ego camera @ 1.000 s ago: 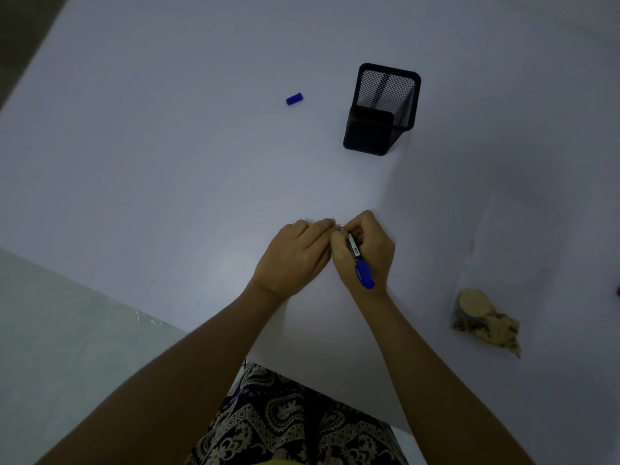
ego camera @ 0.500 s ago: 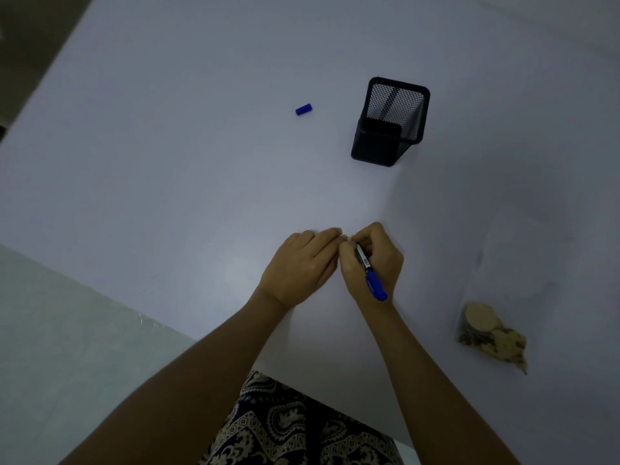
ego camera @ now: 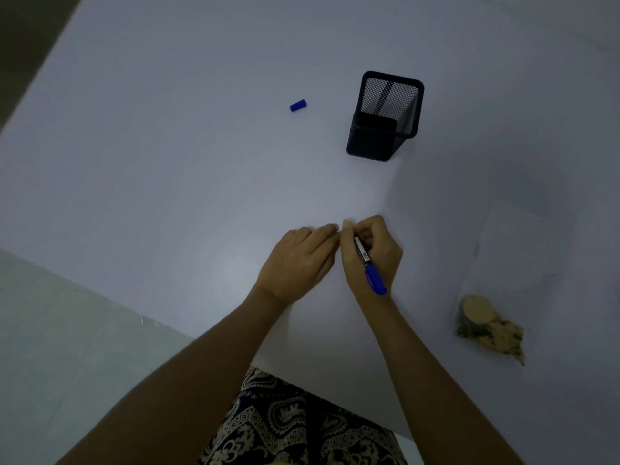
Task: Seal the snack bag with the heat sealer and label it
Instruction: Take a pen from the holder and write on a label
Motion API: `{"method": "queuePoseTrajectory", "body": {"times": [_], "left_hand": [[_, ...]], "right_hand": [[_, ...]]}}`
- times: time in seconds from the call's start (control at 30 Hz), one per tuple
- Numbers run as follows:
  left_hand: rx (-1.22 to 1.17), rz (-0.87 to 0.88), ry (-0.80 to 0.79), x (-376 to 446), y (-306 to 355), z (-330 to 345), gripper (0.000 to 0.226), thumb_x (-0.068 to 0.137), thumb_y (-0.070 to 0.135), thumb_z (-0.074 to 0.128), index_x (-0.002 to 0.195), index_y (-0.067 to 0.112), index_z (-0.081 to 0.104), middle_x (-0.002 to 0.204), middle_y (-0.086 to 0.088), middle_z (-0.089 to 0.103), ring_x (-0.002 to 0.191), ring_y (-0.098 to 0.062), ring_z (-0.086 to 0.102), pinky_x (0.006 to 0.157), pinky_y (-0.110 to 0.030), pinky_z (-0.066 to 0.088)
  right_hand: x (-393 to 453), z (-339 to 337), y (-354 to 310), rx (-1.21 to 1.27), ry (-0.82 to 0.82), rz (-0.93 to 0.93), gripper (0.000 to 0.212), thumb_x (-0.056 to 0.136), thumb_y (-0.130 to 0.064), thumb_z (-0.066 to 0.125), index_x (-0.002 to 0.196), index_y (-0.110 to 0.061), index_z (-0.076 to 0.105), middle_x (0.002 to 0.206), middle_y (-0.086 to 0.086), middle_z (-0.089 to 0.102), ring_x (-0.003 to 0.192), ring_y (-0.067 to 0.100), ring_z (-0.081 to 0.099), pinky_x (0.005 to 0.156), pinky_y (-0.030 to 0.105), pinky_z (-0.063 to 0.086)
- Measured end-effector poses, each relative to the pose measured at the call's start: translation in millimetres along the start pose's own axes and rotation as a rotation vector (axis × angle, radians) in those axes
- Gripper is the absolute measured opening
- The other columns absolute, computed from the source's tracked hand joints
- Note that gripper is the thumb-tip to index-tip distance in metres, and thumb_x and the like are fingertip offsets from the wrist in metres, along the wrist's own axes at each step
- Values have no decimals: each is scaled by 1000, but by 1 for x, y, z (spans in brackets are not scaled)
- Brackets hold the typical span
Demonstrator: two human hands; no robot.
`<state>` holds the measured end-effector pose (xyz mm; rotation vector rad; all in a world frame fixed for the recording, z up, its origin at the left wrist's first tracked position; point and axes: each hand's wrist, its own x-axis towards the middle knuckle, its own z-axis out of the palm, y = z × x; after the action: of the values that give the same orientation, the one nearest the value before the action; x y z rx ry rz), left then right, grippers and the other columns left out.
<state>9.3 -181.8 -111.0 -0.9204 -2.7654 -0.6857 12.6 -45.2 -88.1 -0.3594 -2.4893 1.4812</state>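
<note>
A clear snack bag (ego camera: 500, 263) lies flat on the white table at the right, with brown snacks (ego camera: 486, 325) bunched at its near end. My right hand (ego camera: 372, 253) is shut on a blue marker (ego camera: 369, 266), tip down on the table and blue end pointing toward me. My left hand (ego camera: 298, 260) rests palm down just left of it, fingertips touching the right hand's fingers. Whatever lies under the fingertips is hidden. The marker's blue cap (ego camera: 298, 105) lies apart at the back. Both hands are well left of the bag.
A black mesh pen holder (ego camera: 384, 117) stands upright behind my hands. The white table (ego camera: 167, 162) has its near edge running diagonally from left to lower right, with pale floor (ego camera: 67, 330) beyond it. My patterned clothing (ego camera: 285, 424) shows at the bottom.
My hands stay together at the same spot with the marker tip down. The view has shifted slightly, so the holder and cap sit lower in the frame.
</note>
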Motion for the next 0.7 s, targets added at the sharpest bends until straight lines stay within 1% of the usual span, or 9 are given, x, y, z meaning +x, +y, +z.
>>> {"method": "queuePoseTrajectory", "body": {"times": [0.07,0.13,0.17,0.23,0.37,0.43,0.53,0.63,0.7], "left_hand": [[12,5,-1,1,0,-1,26,93,16,57,115,5,64,115,-13,67,85,-26,65,70,-38,53],[18,6,0,1,1,-2,27,93,16,57,116,5,65,115,-13,67,86,-26,65,70,-38,53],[23,6,1,1,1,-1,27,93,16,57,116,5,65,115,-13,67,86,-26,65,70,-38,53],[23,6,-4,1,1,-1,27,93,16,58,116,5,65,116,-13,67,86,-26,65,69,-38,53],[0,2,-23,0,1,-1,28,92,15,58,118,4,62,118,-13,66,85,-27,65,69,-40,53],[-3,-1,-27,-1,1,-1,29,92,14,59,118,4,62,118,-13,66,86,-27,65,69,-41,53],[-2,1,-26,1,1,-2,28,92,14,59,117,4,63,117,-13,66,86,-28,65,69,-41,53],[-2,-1,-29,1,2,-3,27,93,15,57,116,3,64,117,-13,66,86,-28,65,69,-40,53],[-4,-1,-34,1,2,-3,27,92,15,57,117,4,63,117,-14,66,85,-28,65,69,-40,53]], "right_hand": [[5,0,-1,2,23,21,26,89,-14,65,69,-7,50,55,3,53,51,14,52,46,13,41],[14,2,-3,41,32,121,29,89,-12,64,67,-9,46,52,-4,47,49,9,49,45,11,39],[18,3,-2,58,39,157,29,89,-11,64,66,-9,45,50,-6,44,47,8,48,44,12,39],[21,6,0,55,42,160,29,88,-9,62,66,-9,45,50,-6,43,47,9,45,44,17,40],[15,7,1,8,-4,147,27,86,-6,61,65,-9,43,52,7,47,46,14,44,44,30,43],[16,7,0,-10,-7,141,27,84,-4,61,65,-9,43,52,7,48,45,14,44,43,31,43],[16,6,-1,-28,-23,134,29,83,-3,62,65,-13,41,51,-2,44,46,13,43,43,32,43],[16,6,-1,-68,-20,138,27,82,-4,63,64,-11,44,52,4,48,46,15,46,43,35,46],[16,6,-2,-68,-9,134,26,81,-3,64,64,-11,45,52,4,50,46,15,47,43,34,47]]}}
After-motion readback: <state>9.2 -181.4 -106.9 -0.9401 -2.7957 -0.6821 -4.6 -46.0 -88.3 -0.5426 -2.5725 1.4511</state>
